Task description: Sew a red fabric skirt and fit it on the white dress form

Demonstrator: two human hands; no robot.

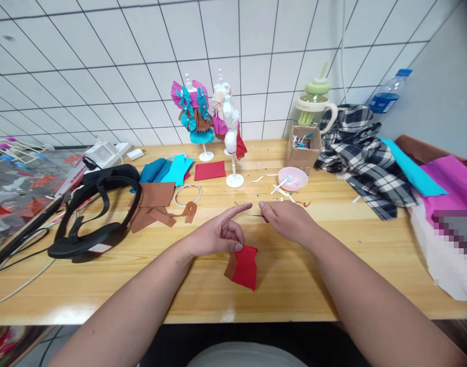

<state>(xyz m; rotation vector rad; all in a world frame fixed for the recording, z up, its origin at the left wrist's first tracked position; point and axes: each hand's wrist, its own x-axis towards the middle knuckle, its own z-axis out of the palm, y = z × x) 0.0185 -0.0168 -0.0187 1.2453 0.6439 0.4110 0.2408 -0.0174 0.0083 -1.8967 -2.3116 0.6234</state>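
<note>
My left hand (222,232) is over the middle of the table, its index finger stretched out. Its thumb and curled fingers pinch a small red piece of crepe paper (247,267) with a brown part along its left side, which hangs below the hand. Close by on the right, my right hand (285,219) is closed on a thin, dark, pointed tool (256,215). The tool's tip points left toward the left hand, and its handle is hidden in the fingers. Beyond the hands, a bare white mini dress form (231,127) stands upright.
Two dressed mini forms, one in magenta and teal paper (195,112), stand by the tiled wall. Brown sheets (153,196), a red sheet (209,171) and a black headset (99,209) lie left. A pink bowl (292,178), cardboard box (304,153) and plaid cloth (356,148) are right.
</note>
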